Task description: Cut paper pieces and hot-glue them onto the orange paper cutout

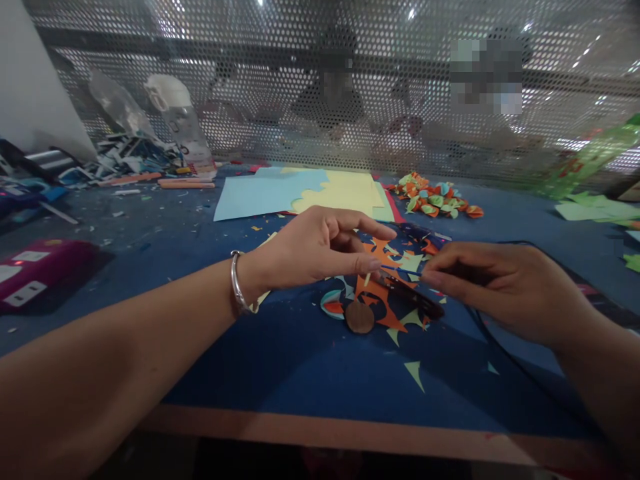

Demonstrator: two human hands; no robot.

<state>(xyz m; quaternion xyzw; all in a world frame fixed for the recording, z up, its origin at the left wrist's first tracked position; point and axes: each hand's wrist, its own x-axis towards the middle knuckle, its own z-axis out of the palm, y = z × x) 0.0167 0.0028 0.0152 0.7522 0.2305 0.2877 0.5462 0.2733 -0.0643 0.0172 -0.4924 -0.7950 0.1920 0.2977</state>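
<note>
Between my two hands stretches a thin blue stick [403, 270]. My left hand [325, 247] has its thumb at the stick's left end, with a small pale piece by the thumb tip; the index finger is raised apart from the thumb. My right hand [490, 287] pinches the stick's other end. Below them lie orange paper scraps [393, 317], a dark elongated tool [415, 300], a round brown disc [360, 317] and a small folded blue and orange paper piece [333, 304].
Blue and yellow paper sheets [270, 192] lie behind my hands, beside a pile of folded paper pieces [435, 197]. A bottle [183, 127] stands back left. A magenta box [45, 270] is at left; a dark cable [505, 353] curves at right. A perforated screen [260, 87] rises behind.
</note>
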